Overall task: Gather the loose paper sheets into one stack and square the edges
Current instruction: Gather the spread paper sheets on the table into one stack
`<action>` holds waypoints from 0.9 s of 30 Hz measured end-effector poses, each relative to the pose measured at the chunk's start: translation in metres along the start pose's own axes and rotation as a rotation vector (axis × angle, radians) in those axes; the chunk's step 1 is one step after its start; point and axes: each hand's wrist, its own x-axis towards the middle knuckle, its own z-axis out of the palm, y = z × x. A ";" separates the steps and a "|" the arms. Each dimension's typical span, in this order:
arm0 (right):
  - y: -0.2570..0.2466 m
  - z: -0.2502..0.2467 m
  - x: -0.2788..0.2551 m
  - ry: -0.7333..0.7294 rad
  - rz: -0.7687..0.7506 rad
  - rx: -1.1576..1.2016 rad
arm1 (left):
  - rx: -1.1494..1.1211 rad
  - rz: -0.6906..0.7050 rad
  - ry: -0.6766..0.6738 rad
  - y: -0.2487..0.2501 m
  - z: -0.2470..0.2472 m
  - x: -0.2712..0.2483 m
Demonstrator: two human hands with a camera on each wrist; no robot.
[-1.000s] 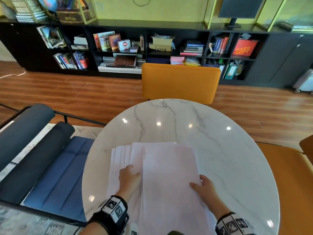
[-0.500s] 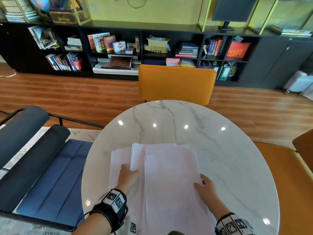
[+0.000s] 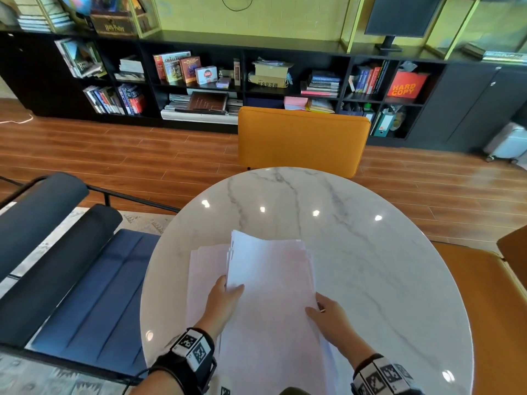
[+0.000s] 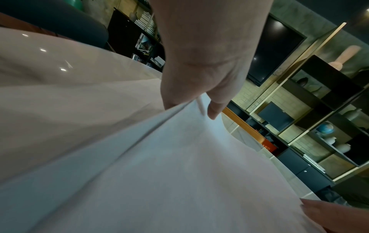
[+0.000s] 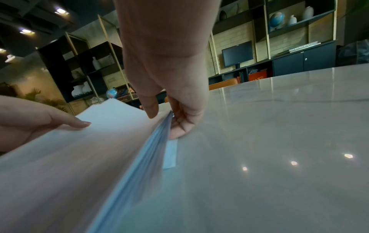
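Note:
A thick bundle of white paper sheets [image 3: 271, 286] lies on the near part of the round marble table [image 3: 370, 266], its left edge raised. My left hand [image 3: 225, 295] pinches that left edge [image 4: 179, 126], thumb on top and fingers under. My right hand [image 3: 328, 312] grips the right edge [image 5: 159, 134], thumb on top, fingers curled beneath against the table. A few more sheets [image 3: 205, 269] lie flat under and to the left of the bundle, fanned out past its left edge.
An orange chair [image 3: 302, 141] stands at the table's far side and another orange seat [image 3: 490, 309] at the right. A dark blue cushioned bench [image 3: 71, 266] is close on the left. Black bookshelves [image 3: 256, 81] line the far wall.
The fanned sheets have been drawn together into one bundle. My left hand went from resting flat on the sheets to pinching the bundle's left edge and lifting it; my right hand took hold of the right edge.

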 end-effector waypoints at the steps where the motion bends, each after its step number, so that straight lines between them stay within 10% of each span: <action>1: 0.000 0.001 0.001 -0.006 -0.007 -0.014 | -0.009 0.029 0.010 0.001 0.001 -0.002; 14: 0.003 -0.020 -0.005 0.027 -0.008 0.457 | -0.272 0.151 -0.067 0.023 -0.007 -0.020; 27: -0.009 0.002 -0.010 0.203 -0.039 0.272 | 0.007 0.019 -0.141 -0.007 -0.025 -0.013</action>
